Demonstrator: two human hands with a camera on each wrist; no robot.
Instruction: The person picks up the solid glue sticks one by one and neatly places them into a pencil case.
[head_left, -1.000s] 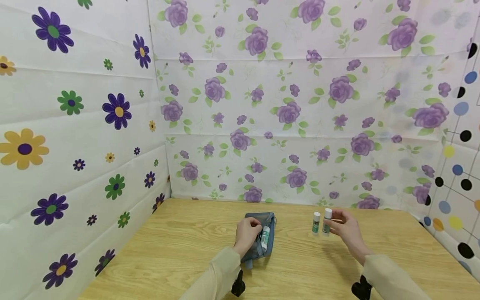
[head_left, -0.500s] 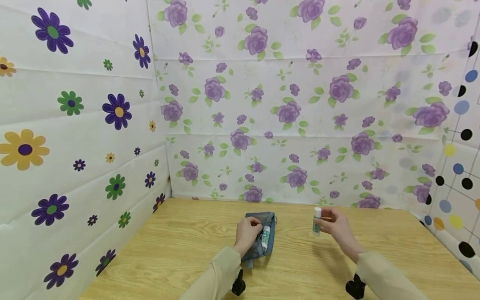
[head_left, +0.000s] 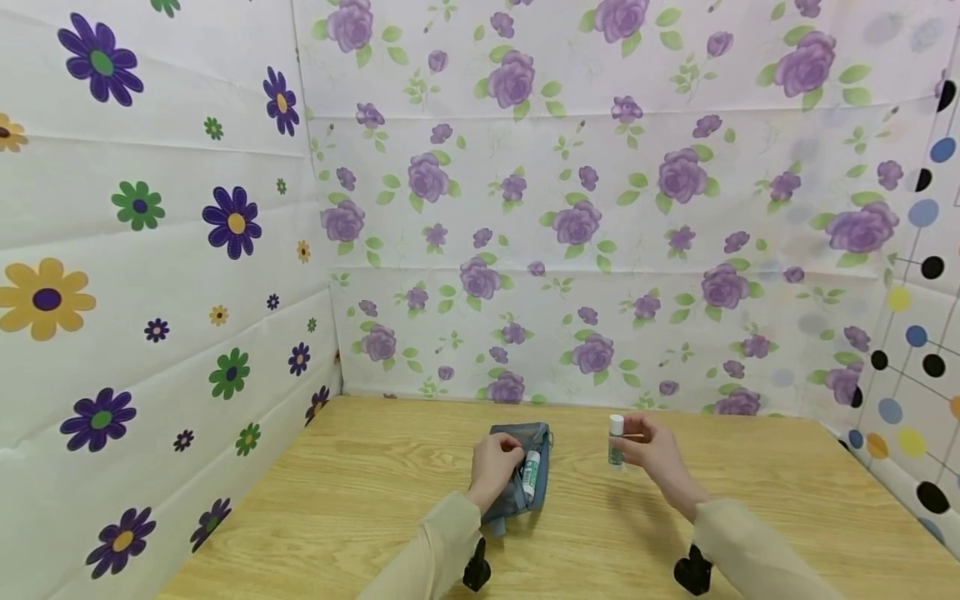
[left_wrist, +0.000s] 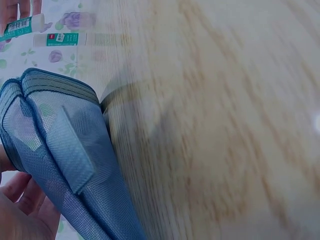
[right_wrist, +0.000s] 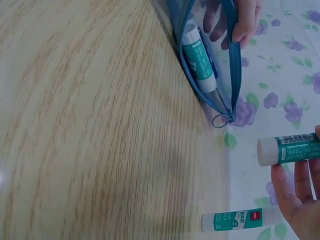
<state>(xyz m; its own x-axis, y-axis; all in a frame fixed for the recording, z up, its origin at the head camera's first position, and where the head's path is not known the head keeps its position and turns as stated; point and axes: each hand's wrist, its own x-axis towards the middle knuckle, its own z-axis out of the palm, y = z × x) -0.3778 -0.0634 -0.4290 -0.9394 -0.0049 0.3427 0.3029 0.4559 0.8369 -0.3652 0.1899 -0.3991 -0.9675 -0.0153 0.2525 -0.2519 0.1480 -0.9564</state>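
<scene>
My left hand (head_left: 495,468) grips the rim of a blue mesh zip pouch (head_left: 534,435), fingers showing through the mesh in the right wrist view. The pouch's mouth is spread apart. Inside it lies a green-and-white glue stick (right_wrist: 199,57) beside a slim dark blue item, partly hidden. Right of the pouch, my right hand (head_left: 660,460) pinches another glue stick (head_left: 616,442), white cap up, between thumb and fingers above the table. A third glue stick (right_wrist: 240,220) stands upright on the table near the right hand; from the head it is mostly hidden behind the held one and the fingers.
The wood-grain table (head_left: 360,492) stretches to flowered cloth walls at the back (head_left: 450,333) and left. A dotted cloth (head_left: 907,400) hangs at the right. Black wrist straps (head_left: 477,571) sit below both sleeves.
My right hand has carried its glue stick leftward, passing in front of the standing one, closer to the pouch. My left hand and the pouch have stayed still.
</scene>
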